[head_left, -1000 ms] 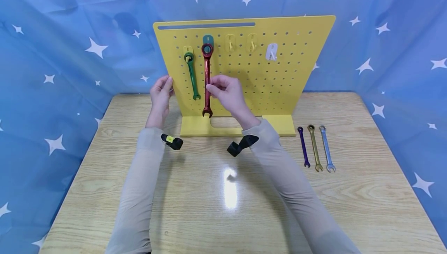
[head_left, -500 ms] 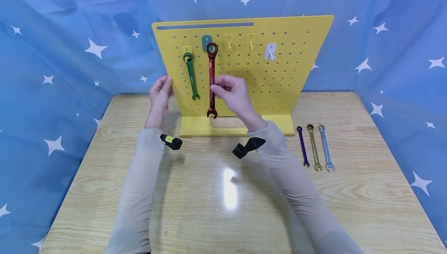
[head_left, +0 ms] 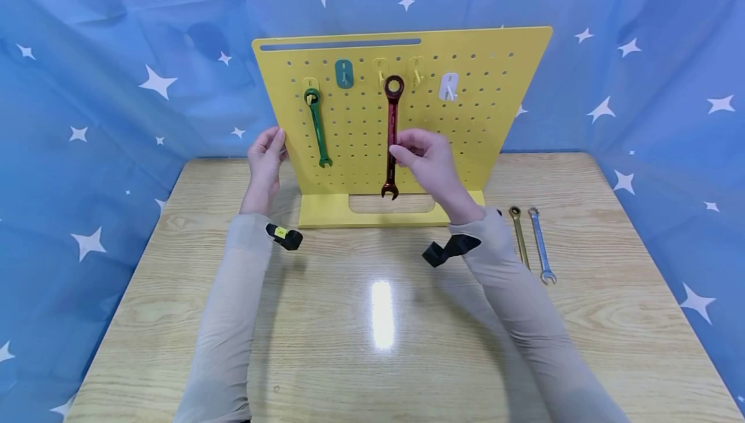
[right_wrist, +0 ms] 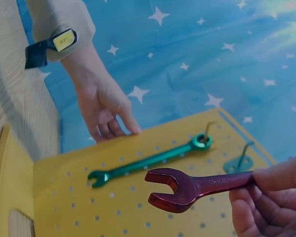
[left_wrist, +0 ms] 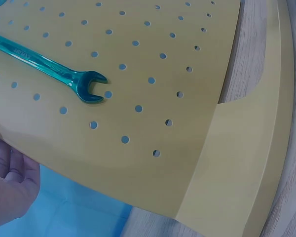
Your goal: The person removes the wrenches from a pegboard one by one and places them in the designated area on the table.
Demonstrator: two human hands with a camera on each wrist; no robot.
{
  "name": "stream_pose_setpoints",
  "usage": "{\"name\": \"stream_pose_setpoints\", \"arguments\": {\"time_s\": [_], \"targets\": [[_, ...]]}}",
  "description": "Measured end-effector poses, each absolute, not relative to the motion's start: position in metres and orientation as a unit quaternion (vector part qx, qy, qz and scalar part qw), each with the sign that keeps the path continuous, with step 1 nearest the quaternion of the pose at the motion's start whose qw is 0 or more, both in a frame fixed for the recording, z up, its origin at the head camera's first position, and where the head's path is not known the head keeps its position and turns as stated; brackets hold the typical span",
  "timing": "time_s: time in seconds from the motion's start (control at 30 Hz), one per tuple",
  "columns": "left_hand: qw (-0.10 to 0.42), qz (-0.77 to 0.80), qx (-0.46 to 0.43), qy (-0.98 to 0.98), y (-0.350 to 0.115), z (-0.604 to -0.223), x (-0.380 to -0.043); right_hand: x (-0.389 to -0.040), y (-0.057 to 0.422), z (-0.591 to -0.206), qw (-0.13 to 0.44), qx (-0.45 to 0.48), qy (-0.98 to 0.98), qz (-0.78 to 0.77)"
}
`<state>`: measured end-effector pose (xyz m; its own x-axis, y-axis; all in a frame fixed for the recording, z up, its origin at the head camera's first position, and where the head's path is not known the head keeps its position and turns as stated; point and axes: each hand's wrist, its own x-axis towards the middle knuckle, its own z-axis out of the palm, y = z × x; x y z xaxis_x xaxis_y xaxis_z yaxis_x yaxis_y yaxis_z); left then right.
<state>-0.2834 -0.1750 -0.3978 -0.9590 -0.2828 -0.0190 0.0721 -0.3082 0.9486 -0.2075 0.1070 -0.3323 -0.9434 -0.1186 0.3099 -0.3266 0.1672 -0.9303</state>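
Pegboard edge [head_left: 274, 106] in left hand [head_left: 266, 159], red wrench [head_left: 392, 119] in right hand [head_left: 433, 163], wide gap to green wrench [head_left: 318, 129].

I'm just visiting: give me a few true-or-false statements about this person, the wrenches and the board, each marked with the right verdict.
1. The right hand holds the red wrench. True.
2. The left hand holds the green wrench. False: the left hand holds the edge of the board.
3. The green wrench hangs on the board. True.
4. The teal hook carries a wrench. False: the teal hook is bare.
5. The gold wrench and blue wrench lie on the table. True.
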Motion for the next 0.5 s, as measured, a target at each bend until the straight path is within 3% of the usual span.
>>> {"name": "stream_pose_setpoints", "arguments": {"time_s": [0.5], "targets": [[0.104, -0.801, 0.095, -0.581, -0.175, -0.397, -0.283, -0.197, 0.162, -0.345, 0.100, 0.103, -0.795, 0.589]]}}
